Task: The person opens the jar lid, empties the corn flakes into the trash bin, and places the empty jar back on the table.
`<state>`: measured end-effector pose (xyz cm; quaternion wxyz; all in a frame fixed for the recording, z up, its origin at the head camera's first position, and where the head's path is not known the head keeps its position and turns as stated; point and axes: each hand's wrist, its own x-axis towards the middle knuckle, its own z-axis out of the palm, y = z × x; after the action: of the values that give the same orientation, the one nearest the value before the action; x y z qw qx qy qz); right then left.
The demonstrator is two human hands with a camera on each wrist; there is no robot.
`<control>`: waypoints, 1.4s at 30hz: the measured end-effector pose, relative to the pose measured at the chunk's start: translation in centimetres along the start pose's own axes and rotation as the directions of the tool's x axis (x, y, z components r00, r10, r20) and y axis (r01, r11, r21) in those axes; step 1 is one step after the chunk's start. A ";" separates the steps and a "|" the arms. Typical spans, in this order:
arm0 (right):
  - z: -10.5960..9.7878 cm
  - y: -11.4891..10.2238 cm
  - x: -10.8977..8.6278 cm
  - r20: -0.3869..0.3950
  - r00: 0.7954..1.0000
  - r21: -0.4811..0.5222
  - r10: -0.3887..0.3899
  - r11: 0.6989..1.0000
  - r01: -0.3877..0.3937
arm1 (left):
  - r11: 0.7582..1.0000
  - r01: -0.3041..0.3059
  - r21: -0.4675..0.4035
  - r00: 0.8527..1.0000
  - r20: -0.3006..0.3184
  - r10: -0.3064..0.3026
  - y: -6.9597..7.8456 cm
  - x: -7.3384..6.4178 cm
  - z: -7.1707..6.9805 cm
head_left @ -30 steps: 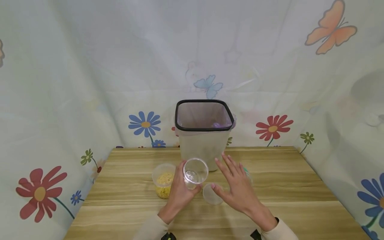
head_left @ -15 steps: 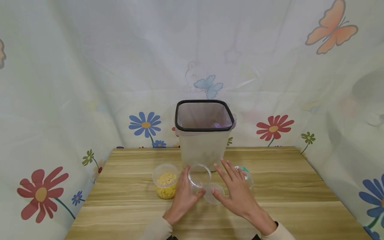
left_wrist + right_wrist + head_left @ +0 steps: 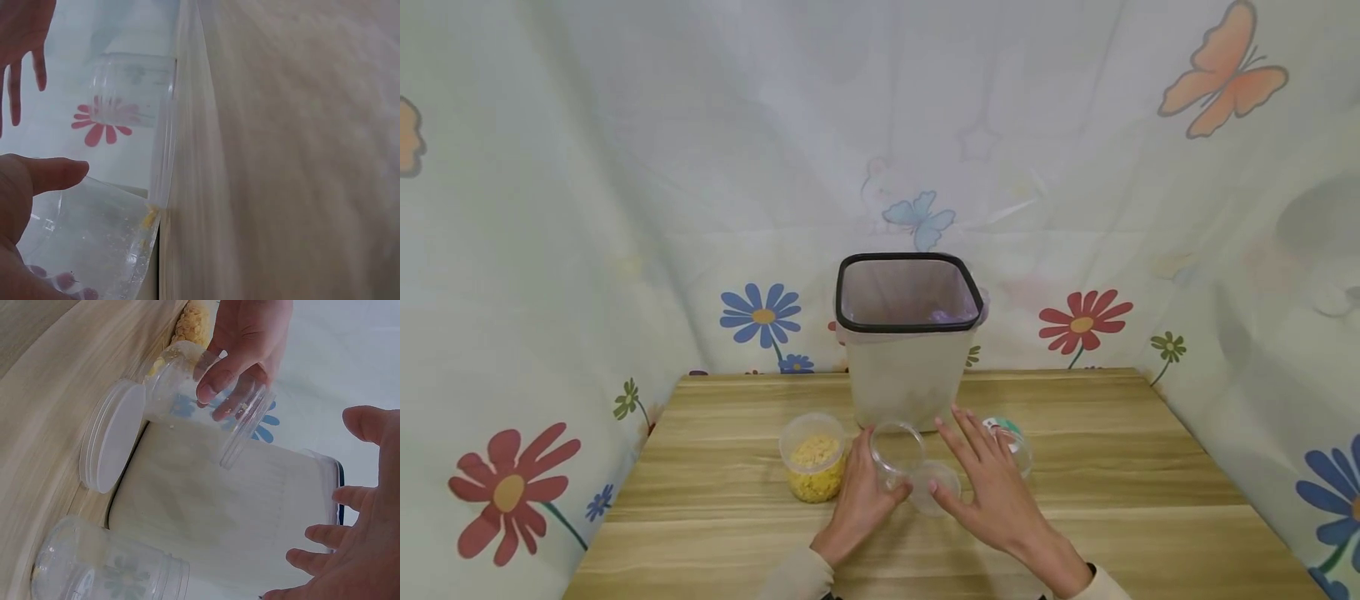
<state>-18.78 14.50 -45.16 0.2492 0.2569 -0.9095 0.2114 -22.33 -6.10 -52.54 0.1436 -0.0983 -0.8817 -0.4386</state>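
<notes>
My left hand grips a clear plastic jar from its left side, thumb and fingers curled round the wall. The jar stands upright at the table, its mouth up. Inside, a few yellow crumbs cling low on the wall, as the left wrist view shows. A round whitish screw lid lies just right of that jar, near my left thumb. My right hand hovers over the table right of the lid, fingers straight and spread, holding nothing. Partly behind it stands another clear jar with a green and white label.
A jar of yellow flakes stands left of my left hand. Behind the jars rises a tall whitish bin with a black rim and a pale purple liner. A flower-printed curtain encloses the wooden table.
My left hand has brought the tilted jar down and slightly right, and the jar has turned upright. My right hand has sunk slightly, its fingers still spread.
</notes>
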 end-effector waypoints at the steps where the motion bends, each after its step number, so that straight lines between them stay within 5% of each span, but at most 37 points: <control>1: 0.0 0.0 0.0 0.001 1.000 0.002 0.003 1.000 -0.003 | 1.000 0.002 -0.003 1.000 0.003 -0.002 -0.1 0.0 0.0; 15: 0.3 -0.2 -0.2 0.023 0.999 0.014 0.025 1.000 -0.025 | 0.997 0.069 -0.034 0.996 0.056 -0.067 -0.7 -0.1 0.2; 31: 0.7 -0.1 -0.2 0.038 0.998 0.038 0.049 0.998 -0.050 | 0.998 0.035 -0.055 0.992 0.121 -0.028 -1.8 -0.1 -0.2; 42: 0.3 -0.3 0.0 0.036 0.998 0.048 0.048 0.998 -0.049 | 1.000 0.017 -0.005 0.991 0.132 -0.016 -0.3 -0.3 -1.6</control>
<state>-18.69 14.12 -45.36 0.2218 0.2444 -0.9142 0.2350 -21.90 -7.56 -51.92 0.0811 -0.1202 -0.8886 -0.4351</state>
